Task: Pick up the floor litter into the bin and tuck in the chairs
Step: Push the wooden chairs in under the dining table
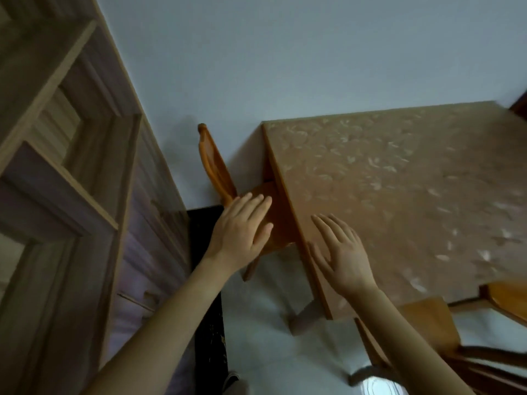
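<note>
An orange wooden chair (214,163) stands at the left end of the table (399,195), against the wall, its seat partly under the tabletop. My left hand (242,226) hovers open over that seat, fingers spread, holding nothing. My right hand (342,255) is open above the table's near-left edge. A second wooden chair (433,326) stands at the table's near side, at the lower right. No litter or bin shows.
A tall wooden shelf unit (71,166) fills the left side. A dark strip (205,280) runs along the floor beside it. The pale wall (285,67) is behind the table. A shoe tip (233,380) shows at the bottom edge.
</note>
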Motion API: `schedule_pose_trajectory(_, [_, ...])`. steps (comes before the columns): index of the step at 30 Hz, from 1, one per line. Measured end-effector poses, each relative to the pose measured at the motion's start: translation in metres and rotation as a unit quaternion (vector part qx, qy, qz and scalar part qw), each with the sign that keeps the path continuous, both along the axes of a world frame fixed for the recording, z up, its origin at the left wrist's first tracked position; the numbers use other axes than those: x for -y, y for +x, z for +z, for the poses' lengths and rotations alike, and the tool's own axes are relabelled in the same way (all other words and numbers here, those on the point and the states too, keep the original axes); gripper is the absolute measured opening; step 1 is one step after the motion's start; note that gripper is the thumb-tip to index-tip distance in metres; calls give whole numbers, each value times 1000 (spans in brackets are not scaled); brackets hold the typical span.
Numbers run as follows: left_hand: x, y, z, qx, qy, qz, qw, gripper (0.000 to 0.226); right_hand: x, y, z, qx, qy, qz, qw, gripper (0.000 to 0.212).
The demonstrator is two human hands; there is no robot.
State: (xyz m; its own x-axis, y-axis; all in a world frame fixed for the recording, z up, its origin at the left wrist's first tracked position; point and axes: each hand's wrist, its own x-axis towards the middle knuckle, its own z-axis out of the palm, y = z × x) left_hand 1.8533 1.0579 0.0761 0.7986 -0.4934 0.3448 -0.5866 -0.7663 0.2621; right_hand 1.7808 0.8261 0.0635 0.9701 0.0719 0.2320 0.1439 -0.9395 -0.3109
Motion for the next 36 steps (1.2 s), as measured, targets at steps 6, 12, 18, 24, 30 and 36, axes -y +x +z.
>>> schedule_pose_trajectory(6, [90,-126,-45,-80,-4,-92,993,53,96,-155,-20,-30,-5,-128,991,60])
schedule_pose_trajectory(12, [173,-221,-70,-133,25,-176,975,60,160,-284,-45,-69,13,-247,966,62])
schedule_pose_trajectory(18, [248,-262,-70,-148,18,-243,959,56,209,-360,-53,-64,35,-315,946,61])
schedule_pose_trajectory(24, [319,-290,-69,-177,17,-307,935,64,255,-390,-53,-62,33,-356,932,57])
schedule_pose_trajectory(30, [391,-289,-76,-177,15,-344,922,56,323,-381,-57,-84,21,-362,928,52])
schedule_pose_trajectory(36, [461,-275,-84,-182,29,-386,904,52,379,-372,-59,-98,11,-370,924,41])
